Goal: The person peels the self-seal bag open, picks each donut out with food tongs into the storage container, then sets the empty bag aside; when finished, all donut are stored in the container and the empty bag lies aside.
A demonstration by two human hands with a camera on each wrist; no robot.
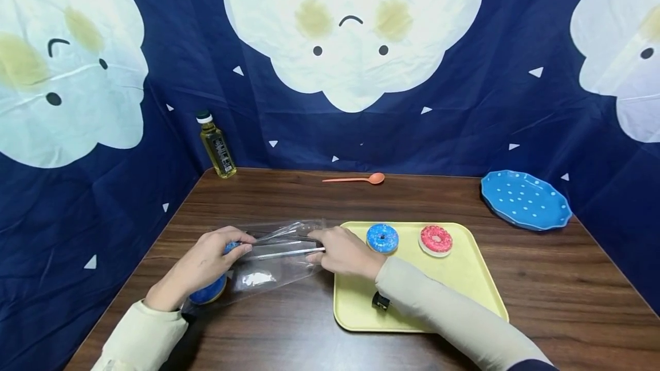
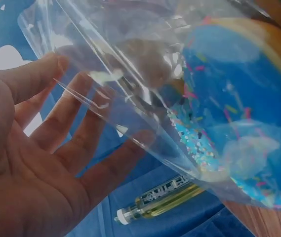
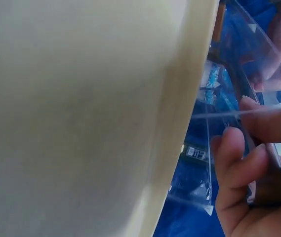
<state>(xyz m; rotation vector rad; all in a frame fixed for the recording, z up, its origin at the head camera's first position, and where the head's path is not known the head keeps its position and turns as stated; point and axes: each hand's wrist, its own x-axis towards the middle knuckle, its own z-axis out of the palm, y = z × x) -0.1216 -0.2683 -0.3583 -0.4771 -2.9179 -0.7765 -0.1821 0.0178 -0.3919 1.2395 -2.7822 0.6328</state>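
Clear bag (image 1: 281, 271), blue doughnuts (image 1: 208, 292) inside, is near the table's (image 1: 278, 342) left edge; the left hand (image 1: 203, 262) pinches it. At the far-left corner, we cannot read the bottle's (image 1: 219, 143) label (image 1: 222, 156). The right hand (image 1: 348, 251), across the tray's (image 1: 448, 279) left edge, pinches the bag too; a blue plate (image 1: 526, 202) sits by the far-right corner.

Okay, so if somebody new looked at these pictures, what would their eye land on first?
Probably the large white clouds on the dark blue backdrop across the top of the head view. Next, the pink doughnut and blue doughnut on the yellow tray, right of centre. Then the shiny clear bag left of centre, pinched by the left hand and right hand, with blue-iced doughnuts showing through it.
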